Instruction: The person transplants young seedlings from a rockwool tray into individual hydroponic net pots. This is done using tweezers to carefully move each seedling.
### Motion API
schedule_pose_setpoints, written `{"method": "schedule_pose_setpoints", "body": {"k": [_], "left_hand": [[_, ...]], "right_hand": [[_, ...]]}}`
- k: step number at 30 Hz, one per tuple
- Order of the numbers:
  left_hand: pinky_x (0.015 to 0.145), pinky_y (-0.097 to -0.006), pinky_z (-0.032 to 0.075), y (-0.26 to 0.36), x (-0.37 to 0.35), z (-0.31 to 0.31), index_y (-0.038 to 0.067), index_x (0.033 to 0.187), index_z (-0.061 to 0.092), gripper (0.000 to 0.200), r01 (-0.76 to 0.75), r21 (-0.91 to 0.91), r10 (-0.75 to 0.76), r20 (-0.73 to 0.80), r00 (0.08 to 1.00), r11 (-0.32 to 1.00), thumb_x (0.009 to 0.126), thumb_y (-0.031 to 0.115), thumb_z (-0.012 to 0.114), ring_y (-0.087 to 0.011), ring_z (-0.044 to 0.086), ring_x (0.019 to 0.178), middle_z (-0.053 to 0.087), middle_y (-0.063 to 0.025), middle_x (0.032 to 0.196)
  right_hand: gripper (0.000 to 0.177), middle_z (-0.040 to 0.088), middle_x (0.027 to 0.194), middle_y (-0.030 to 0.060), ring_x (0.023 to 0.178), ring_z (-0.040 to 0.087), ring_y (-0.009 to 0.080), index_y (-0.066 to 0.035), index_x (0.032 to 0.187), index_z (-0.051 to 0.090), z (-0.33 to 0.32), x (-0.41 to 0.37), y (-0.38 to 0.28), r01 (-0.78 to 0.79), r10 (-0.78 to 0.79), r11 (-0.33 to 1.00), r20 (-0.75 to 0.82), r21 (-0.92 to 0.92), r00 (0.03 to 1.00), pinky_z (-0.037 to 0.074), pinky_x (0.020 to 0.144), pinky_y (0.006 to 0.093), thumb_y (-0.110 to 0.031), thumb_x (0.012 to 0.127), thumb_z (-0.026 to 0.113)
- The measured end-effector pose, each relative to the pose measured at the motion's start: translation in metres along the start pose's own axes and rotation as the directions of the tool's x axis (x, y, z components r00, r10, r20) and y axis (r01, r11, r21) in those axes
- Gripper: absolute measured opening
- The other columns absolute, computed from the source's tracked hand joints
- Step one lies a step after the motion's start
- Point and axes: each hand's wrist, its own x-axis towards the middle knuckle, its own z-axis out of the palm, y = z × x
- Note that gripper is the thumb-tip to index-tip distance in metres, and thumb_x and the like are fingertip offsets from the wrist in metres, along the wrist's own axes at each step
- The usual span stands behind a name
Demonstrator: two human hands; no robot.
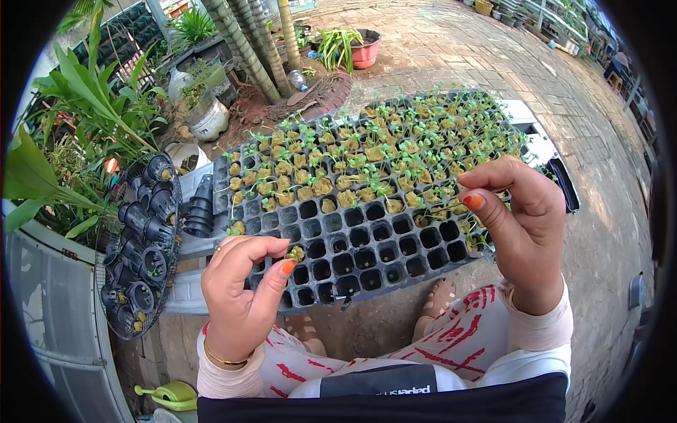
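Between the thumb and forefinger of my left hand (247, 289) is a small tan seedling plug (297, 254), pinched over the front left of a black seedling tray (384, 283). My right hand (522, 236) is raised over the tray's right side, thumb and forefinger pressed together; anything between them is too small to make out. Tan plugs with thin green seedlings (374, 151) fill the tray's back rows. Many front cells look dark, without plugs. Left of the tray lies a stack of black net pots (201, 208).
A wire basket (106, 310) of black net pots stands at the left. The tray rests on a grey slatted table (187, 292). Plants and a white pot (208, 121) are behind, with a red pot (365, 53) farther back. A green watering can (176, 395) sits at lower left.
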Motion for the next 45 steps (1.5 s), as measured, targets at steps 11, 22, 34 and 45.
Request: {"method": "schedule_pose_setpoints", "body": {"k": [11,22,34,45], "left_hand": [[0.066,-0.0278,0.045,-0.007,0.006,-0.001,0.000,0.091,0.063,0.017,0.069,0.038,-0.066,-0.077,0.995,0.997,0.075,0.002,0.067,-0.0180,0.057,0.073,0.063,-0.0080,0.078],[0.070,-0.0326,0.043,0.005,0.005,0.006,0.001,0.090,0.064,0.020,-0.055,0.118,0.044,0.088,0.995,0.992,0.071,0.005,0.071,-0.0247,0.057,0.076,0.065,-0.0098,0.084],[0.071,-0.0346,0.042,0.016,0.007,0.032,0.003,0.092,0.064,0.025,-0.210,0.059,0.194,0.201,0.960,0.976,0.068,0.006,0.073,-0.0264,0.054,0.078,0.062,-0.0096,0.082],[0.074,-0.0356,0.040,0.027,0.009,0.048,0.003,0.092,0.064,0.028,-0.257,0.047,0.240,0.235,0.942,0.965,0.067,0.006,0.074,-0.0266,0.052,0.077,0.061,-0.0089,0.082]], "right_hand": [[0.013,0.063,0.074,0.0075,0.066,0.059,0.0150,-0.001,0.087,0.066,0.004,-0.002,0.004,-0.008,0.008,1.000,-0.001,0.016,1.000,0.045,0.061,0.0249,0.001,0.074,0.068],[0.013,0.063,0.071,0.0077,0.062,0.059,0.0134,0.000,0.087,0.066,0.002,0.003,0.004,-0.016,0.018,0.999,0.039,-0.050,0.999,0.046,0.059,0.0240,-0.001,0.074,0.069],[0.014,0.061,0.064,0.0082,0.060,0.057,0.0225,-0.003,0.083,0.066,0.004,0.001,0.010,0.086,-0.067,0.981,0.117,-0.173,0.991,0.044,0.058,0.0316,0.000,0.070,0.070],[0.016,0.062,0.066,0.0062,0.063,0.056,0.0216,-0.005,0.084,0.066,0.001,0.000,0.011,0.138,-0.101,0.965,0.170,-0.224,0.980,0.042,0.063,0.0321,0.001,0.070,0.068]]}}
